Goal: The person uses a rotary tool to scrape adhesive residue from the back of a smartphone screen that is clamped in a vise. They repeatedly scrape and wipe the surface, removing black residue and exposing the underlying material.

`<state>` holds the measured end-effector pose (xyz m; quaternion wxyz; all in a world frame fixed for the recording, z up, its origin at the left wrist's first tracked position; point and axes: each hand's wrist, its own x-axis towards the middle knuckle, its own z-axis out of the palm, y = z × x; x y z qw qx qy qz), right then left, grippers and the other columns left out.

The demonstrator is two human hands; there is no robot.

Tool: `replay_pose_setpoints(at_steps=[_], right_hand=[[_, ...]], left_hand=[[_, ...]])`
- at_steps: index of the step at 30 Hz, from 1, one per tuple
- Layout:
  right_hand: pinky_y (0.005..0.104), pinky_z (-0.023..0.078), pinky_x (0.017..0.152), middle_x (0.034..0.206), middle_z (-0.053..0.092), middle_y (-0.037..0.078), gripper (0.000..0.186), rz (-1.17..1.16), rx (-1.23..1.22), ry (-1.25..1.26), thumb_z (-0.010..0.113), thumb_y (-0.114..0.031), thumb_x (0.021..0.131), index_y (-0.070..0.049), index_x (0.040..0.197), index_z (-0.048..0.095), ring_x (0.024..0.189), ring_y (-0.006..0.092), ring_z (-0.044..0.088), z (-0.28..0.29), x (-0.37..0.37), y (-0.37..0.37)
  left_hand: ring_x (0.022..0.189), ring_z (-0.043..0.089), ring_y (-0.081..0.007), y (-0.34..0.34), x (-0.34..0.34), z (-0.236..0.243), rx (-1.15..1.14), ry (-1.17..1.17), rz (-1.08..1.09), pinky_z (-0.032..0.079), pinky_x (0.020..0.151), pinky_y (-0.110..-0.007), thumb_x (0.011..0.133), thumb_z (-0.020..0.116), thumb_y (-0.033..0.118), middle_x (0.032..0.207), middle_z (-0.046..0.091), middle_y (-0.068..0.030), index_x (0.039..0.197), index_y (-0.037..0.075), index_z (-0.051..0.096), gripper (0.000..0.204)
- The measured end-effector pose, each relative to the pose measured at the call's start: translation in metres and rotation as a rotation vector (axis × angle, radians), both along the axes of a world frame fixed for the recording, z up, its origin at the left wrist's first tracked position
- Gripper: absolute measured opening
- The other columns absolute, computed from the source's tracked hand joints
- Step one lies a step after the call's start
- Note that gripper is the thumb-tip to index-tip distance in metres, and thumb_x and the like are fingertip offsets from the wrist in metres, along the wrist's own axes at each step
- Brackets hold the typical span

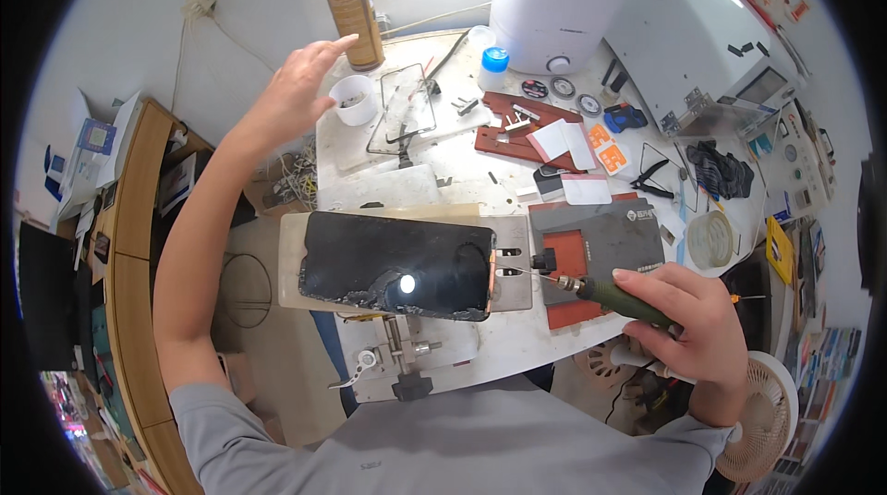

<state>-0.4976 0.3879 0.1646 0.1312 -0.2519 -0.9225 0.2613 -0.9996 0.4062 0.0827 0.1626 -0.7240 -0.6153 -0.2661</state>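
Observation:
A smartphone with a black screen lies face up on a pale holder in the middle of the bench. Its lower edge looks chipped and crumbly, and a bright light reflects off the glass. My right hand is closed around a dark green-handled tool with a brass-coloured collar. The tool's thin metal tip points left, close to the phone's right end; I cannot tell whether they touch. At the upper left my left hand is raised, fingers stretched out, beside a small white cup and a brown spray can.
A phone-frame outline lies behind the phone. Farther right are a reddish-brown fixture, cutters, tape rolls and a grey mat. A metal clamp sits at the near edge. A white appliance stands behind.

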Motion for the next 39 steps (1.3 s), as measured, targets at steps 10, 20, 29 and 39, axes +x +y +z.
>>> replay_pose_setpoints(at_steps=[10,20,29,39], right_hand=[[0.0334,0.052,0.055,0.086,0.068,0.004,0.058,0.03,0.221,-0.069,0.081,-0.002,0.075,-0.016,0.131,0.078,0.065,0.0208,0.065,0.005,-0.001,-0.007],[0.0338,0.053,0.056,0.086,0.068,0.004,0.058,0.046,0.248,-0.09,0.079,-0.001,0.075,-0.017,0.131,0.078,0.066,0.0211,0.066,0.008,-0.003,-0.015],[0.0345,0.054,0.058,0.086,0.067,0.004,0.058,0.038,0.24,-0.097,0.079,-0.001,0.076,-0.017,0.132,0.078,0.068,0.0211,0.066,0.004,-0.001,-0.019],[0.0338,0.054,0.058,0.091,0.072,0.007,0.061,0.078,0.248,-0.123,0.086,-0.002,0.068,-0.01,0.128,0.077,0.07,0.0227,0.069,0.005,0.003,-0.022]], left_hand=[[0.132,0.064,-0.0349,-0.139,0.123,0.058,-0.293,0.116,-0.494,0.043,0.116,-0.054,0.097,0.056,0.069,0.138,0.07,-0.0134,0.129,0.006,0.073,0.073],[0.138,0.061,-0.0334,-0.16,0.141,0.047,-0.343,0.141,-0.494,0.038,0.122,-0.056,0.09,0.058,0.072,0.147,0.066,-0.0122,0.132,0.007,0.072,0.079],[0.139,0.06,-0.0326,-0.161,0.142,0.045,-0.35,0.132,-0.482,0.035,0.124,-0.058,0.089,0.058,0.072,0.148,0.065,-0.0113,0.135,0.008,0.07,0.08],[0.14,0.059,-0.0322,-0.161,0.141,0.045,-0.348,0.139,-0.477,0.033,0.125,-0.059,0.086,0.058,0.073,0.149,0.065,-0.0107,0.136,0.009,0.071,0.082]])
